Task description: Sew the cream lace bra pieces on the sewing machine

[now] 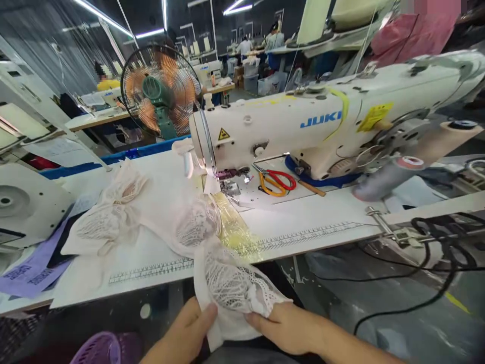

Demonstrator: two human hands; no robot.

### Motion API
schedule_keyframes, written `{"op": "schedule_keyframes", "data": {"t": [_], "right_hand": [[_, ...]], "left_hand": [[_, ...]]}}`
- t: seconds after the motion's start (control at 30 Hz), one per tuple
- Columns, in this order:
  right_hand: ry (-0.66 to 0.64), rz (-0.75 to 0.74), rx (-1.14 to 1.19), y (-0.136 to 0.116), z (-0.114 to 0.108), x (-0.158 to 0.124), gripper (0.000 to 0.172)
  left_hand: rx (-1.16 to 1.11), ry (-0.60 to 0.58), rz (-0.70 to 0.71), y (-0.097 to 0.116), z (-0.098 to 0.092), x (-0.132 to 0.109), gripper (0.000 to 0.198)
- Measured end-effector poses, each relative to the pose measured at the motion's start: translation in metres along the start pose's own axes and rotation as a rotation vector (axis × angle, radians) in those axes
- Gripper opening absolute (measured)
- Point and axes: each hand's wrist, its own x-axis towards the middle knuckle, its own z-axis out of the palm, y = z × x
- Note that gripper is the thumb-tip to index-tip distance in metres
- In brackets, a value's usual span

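A white lace bra [231, 283] stretches from the sewing table down over its front edge. My left hand [193, 323] pinches its white band at the lower left, thumb on top. At the right side of the lower lace cup, my right hand [280, 323] grips the fabric between thumb and fingers. The other cup lies on the table, close in front of the needle area of a white sewing machine [273, 126]. A second white lace bra [98, 222] rests on the table to the left.
Scissors with red and yellow handles [275, 182] lie on the machine bed. Thread cones [390, 177] stand at the right. A fan [159, 91] is behind the table, and a purple basket [100, 349] sits below. Black cables [435, 253] hang at the right. People work farther back.
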Motion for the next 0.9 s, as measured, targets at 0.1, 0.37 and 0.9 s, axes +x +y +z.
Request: {"op": "schedule_keyframes", "data": {"t": [0.1, 0.37, 0.9], "right_hand": [[-0.053, 0.003, -0.004, -0.003, 0.000, 0.001, 0.038], [0.030, -0.087, -0.133, -0.005, 0.011, 0.000, 0.047], [-0.095, 0.074, 0.041, 0.028, 0.011, -0.027, 0.041]], "left_hand": [[0.005, -0.057, 0.021, 0.000, 0.003, 0.009, 0.062], [0.187, -0.009, 0.154, 0.000, 0.010, 0.010, 0.055], [-0.046, -0.098, 0.009, 0.015, -0.025, -0.002, 0.045]]}}
